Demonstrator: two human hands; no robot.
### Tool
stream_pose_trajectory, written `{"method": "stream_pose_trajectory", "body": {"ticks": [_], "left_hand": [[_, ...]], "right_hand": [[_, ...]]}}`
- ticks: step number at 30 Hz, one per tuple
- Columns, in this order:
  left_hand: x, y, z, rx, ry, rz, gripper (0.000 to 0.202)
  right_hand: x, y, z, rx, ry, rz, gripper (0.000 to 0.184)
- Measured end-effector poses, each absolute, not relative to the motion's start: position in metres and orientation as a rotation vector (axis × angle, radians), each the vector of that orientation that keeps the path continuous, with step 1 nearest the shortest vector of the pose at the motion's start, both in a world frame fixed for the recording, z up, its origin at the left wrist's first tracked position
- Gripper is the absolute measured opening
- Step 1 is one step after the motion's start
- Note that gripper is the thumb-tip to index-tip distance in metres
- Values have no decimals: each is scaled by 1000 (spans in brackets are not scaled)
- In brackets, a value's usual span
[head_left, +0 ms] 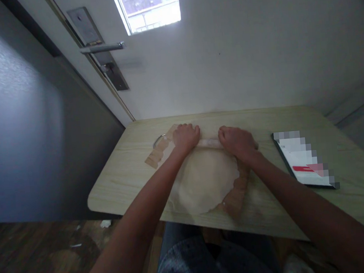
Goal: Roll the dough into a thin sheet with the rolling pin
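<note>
Room: white wall ahead of me, a door at the left with a metal lever handle, and a small bright window high up.
Surface: pale wood-grain table pushed against the wall, its near edge over my knees.
Dough: a flat, pale, roughly round sheet lying in the middle of the table, on a brown wooden board whose edges show at the sheet's left and right.
Rolling pin: a light-coloured pin lying crosswise on the far edge of the sheet, only its middle showing between my hands.
Left hand: my left hand rests palm down on the pin's left end, fingers curled together over it, knuckles up.
Right hand: my right hand covers the pin's right end the same way, fingers folded close over it.
Arms: both forearms reach straight forward from the bottom of the view, nearly fully extended, converging on the pin, wrists low over the dough.
Ring: a thin metal loop shows just left of the board.
Booklet: a dark-edged white card lies on the table well to the right of my right hand.
Floor: dark wood planks below the table at the left.
</note>
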State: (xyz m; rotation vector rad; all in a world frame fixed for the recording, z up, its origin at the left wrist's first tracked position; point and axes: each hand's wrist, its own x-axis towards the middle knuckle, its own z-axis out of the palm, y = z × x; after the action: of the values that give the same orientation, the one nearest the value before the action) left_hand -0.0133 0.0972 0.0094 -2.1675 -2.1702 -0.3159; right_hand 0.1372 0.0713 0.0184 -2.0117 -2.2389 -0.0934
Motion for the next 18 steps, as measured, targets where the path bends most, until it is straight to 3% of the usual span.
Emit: {"method": "stream_pose_trajectory", "body": {"ticks": [9, 18], "left_hand": [[-14, 62, 11, -2156, -2050, -328, 39], [-14, 54, 7, -2102, -2024, -334, 37]], "right_hand": [[132, 35, 14, -1928, -2231, -266, 47], [131, 28, 10, -1914, -2224, -312, 42]]}}
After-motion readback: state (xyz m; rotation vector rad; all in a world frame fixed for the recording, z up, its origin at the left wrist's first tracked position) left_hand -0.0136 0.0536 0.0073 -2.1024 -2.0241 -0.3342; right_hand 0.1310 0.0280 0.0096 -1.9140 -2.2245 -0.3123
